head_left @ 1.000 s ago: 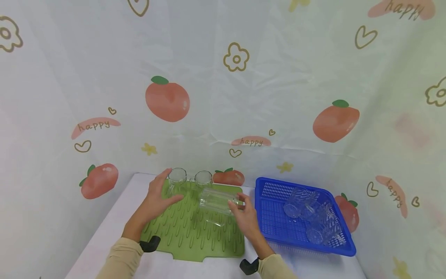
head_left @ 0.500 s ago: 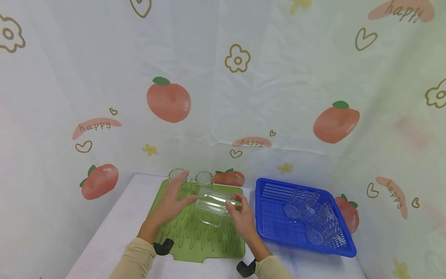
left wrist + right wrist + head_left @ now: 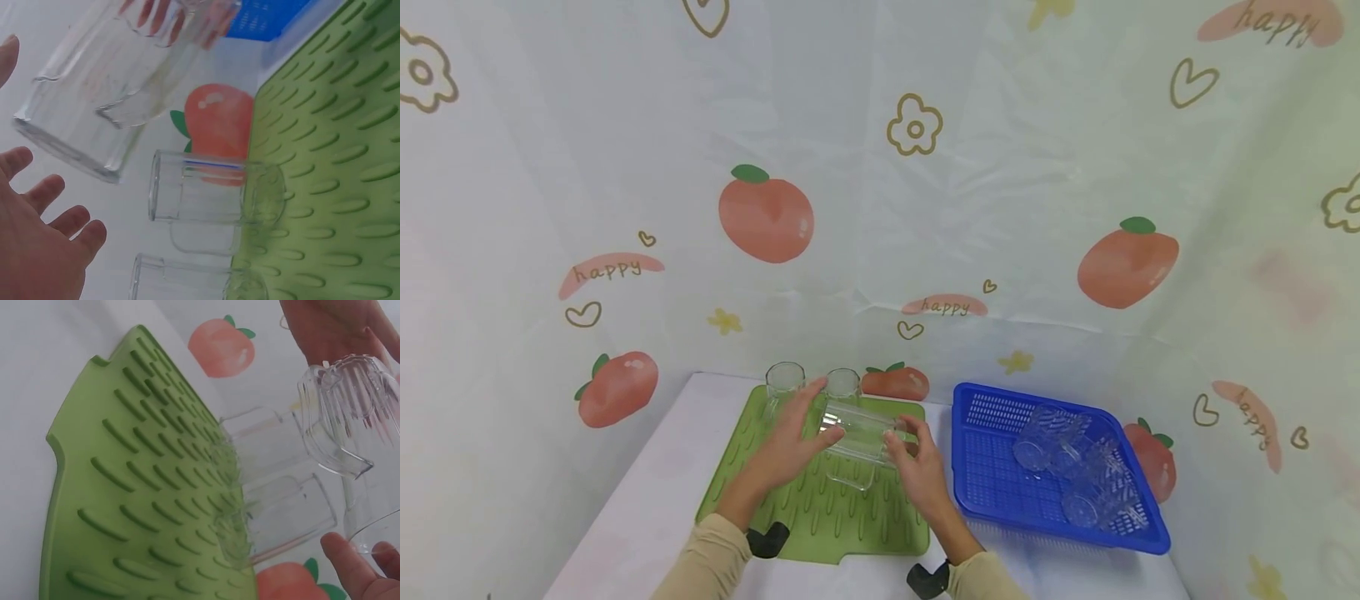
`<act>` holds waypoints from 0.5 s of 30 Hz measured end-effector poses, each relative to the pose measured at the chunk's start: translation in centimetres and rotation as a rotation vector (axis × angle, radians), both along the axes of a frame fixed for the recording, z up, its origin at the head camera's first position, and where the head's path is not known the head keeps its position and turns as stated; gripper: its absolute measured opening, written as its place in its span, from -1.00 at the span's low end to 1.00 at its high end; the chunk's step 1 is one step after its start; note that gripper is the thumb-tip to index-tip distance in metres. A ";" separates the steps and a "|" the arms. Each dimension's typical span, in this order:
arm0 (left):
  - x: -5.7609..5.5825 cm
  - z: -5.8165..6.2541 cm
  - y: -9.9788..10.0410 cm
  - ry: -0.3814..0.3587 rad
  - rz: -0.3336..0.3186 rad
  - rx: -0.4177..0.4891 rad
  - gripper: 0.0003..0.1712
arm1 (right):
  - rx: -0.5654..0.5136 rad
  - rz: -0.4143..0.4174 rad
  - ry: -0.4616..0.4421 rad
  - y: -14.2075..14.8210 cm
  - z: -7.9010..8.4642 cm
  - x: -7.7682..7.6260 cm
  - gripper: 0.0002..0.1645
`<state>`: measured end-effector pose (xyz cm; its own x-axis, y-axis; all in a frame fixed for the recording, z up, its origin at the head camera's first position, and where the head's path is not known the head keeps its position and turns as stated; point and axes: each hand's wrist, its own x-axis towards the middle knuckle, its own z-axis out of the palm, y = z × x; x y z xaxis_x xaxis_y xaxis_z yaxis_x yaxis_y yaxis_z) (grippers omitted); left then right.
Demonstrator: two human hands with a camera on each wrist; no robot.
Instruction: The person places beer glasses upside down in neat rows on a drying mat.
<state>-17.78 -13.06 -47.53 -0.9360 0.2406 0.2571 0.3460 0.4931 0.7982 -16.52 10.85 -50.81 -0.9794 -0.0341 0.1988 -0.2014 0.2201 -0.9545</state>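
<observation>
A clear glass mug (image 3: 863,432) is held on its side above the green drying mat (image 3: 820,508), its handle hanging down. My right hand (image 3: 922,467) grips the mug at its right end, fingers and thumb round the rim; its fingertips (image 3: 342,556) show at the rim in the right wrist view. At the mug's other end is my left hand (image 3: 790,442), fingers spread. In the left wrist view a gap shows between the left hand's fingers (image 3: 47,194) and the mug's ribbed base (image 3: 69,150). Two similar glass mugs (image 3: 786,380) (image 3: 842,385) stand upright at the mat's back edge.
To the right sits a blue plastic basket (image 3: 992,496) with several clear glass mugs (image 3: 1082,504) lying in its right half. A white table (image 3: 625,500) lies under the mat, and a printed curtain (image 3: 850,275) hangs close behind it.
My left hand has moved right, from beside the back left standing mug to the base end of the held mug. The held mug has shifted slightly left in my right hand.
</observation>
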 end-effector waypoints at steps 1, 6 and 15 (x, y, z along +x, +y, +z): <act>0.1 0.0 0.1 -0.011 -0.003 0.009 -0.03 | -0.001 0.006 -0.001 0.0 0.0 0.0 -0.44; 0.2 -0.2 0.4 -0.029 -0.043 0.042 -0.03 | -0.001 0.018 -0.005 0.1 0.2 -0.1 -0.47; 0.4 -0.1 1.2 -0.079 -0.060 0.110 0.01 | -0.007 0.049 -0.009 0.1 0.2 -0.1 -0.51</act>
